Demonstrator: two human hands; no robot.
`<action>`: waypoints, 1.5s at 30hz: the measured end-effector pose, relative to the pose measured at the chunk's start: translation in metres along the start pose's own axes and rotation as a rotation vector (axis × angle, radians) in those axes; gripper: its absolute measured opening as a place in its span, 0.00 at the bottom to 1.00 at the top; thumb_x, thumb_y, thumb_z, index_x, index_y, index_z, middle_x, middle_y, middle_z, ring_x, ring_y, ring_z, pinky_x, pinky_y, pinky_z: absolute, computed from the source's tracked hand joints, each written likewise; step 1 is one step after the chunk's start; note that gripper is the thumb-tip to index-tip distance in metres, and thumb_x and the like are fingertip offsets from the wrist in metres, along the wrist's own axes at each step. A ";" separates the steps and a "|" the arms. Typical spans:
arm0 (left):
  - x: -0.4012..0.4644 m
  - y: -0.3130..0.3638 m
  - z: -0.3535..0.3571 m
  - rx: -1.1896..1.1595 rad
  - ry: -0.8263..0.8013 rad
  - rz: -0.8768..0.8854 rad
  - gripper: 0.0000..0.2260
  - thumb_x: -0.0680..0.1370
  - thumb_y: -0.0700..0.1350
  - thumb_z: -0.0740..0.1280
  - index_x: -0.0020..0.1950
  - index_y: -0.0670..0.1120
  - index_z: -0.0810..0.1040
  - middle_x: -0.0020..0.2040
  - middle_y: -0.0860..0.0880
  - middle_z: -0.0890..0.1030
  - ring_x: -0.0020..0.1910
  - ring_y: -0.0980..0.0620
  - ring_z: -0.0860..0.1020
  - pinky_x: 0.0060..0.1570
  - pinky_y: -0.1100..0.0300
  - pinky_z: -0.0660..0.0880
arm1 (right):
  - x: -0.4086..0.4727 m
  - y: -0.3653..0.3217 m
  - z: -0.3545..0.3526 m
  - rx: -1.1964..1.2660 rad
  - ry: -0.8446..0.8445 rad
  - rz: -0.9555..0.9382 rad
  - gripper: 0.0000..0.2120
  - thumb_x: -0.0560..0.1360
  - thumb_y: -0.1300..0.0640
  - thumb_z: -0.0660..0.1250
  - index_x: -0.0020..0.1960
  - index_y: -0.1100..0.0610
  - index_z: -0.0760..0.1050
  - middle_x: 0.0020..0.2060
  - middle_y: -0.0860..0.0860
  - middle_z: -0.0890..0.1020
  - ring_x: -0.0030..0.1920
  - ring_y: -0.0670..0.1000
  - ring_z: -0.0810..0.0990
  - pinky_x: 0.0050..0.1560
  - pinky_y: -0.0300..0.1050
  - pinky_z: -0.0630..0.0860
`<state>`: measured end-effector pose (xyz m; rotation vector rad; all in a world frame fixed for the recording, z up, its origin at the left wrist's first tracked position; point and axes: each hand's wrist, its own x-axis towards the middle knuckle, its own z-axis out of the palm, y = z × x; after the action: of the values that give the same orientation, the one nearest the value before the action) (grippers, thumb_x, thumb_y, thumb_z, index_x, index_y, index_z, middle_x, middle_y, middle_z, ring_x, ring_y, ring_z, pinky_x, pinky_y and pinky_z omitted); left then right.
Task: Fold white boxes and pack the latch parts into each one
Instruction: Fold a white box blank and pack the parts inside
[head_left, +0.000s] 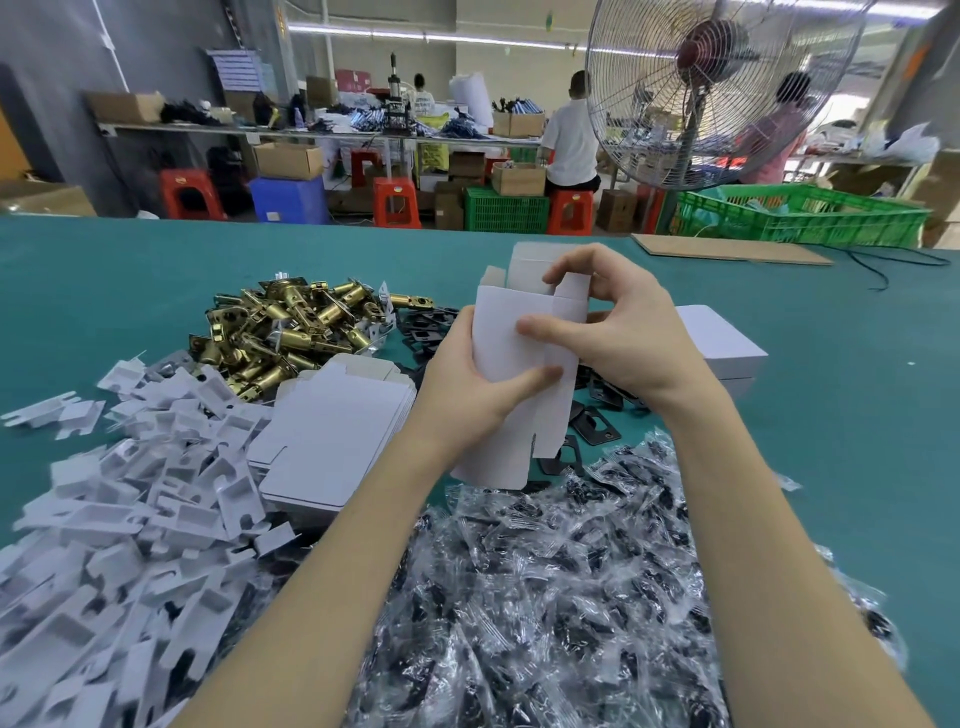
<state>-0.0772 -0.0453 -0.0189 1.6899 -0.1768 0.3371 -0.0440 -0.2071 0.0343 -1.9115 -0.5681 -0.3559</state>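
Bagged parts (545, 597) heaped nearest us. We hold white box (511, 343) above surface (831, 364), left hand (467, 384) and right hand (618, 327) fingers pinching panels. Box half-formed, empty; brass latches (291, 332) unpacked, flat blanks (332, 436) waiting. Task barely begun.

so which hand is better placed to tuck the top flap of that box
Right. The right hand already has fingers curled at the box top flaps, while the left hand grips its lower body, steadying it.
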 end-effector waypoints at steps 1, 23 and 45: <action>0.000 0.000 0.000 -0.012 -0.004 -0.008 0.26 0.70 0.51 0.82 0.63 0.52 0.74 0.57 0.53 0.84 0.55 0.52 0.84 0.55 0.46 0.82 | 0.000 0.000 0.000 0.005 -0.005 0.000 0.17 0.68 0.57 0.82 0.51 0.51 0.78 0.49 0.43 0.82 0.53 0.49 0.82 0.54 0.55 0.82; 0.006 -0.002 -0.030 0.001 -0.130 -0.008 0.11 0.83 0.39 0.65 0.66 0.44 0.74 0.57 0.48 0.85 0.57 0.53 0.83 0.57 0.53 0.81 | -0.003 0.025 0.002 0.224 -0.118 0.028 0.26 0.77 0.67 0.72 0.69 0.47 0.68 0.54 0.56 0.83 0.49 0.62 0.86 0.53 0.61 0.83; 0.008 -0.015 -0.040 0.171 -0.170 0.034 0.20 0.80 0.37 0.69 0.67 0.56 0.70 0.56 0.52 0.85 0.57 0.54 0.84 0.59 0.49 0.81 | -0.004 0.039 0.004 0.187 -0.148 -0.052 0.35 0.77 0.56 0.75 0.75 0.35 0.62 0.52 0.46 0.85 0.47 0.53 0.87 0.51 0.51 0.84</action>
<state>-0.0697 -0.0028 -0.0255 1.8868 -0.3092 0.2388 -0.0269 -0.2173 0.0005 -1.7544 -0.7248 -0.1880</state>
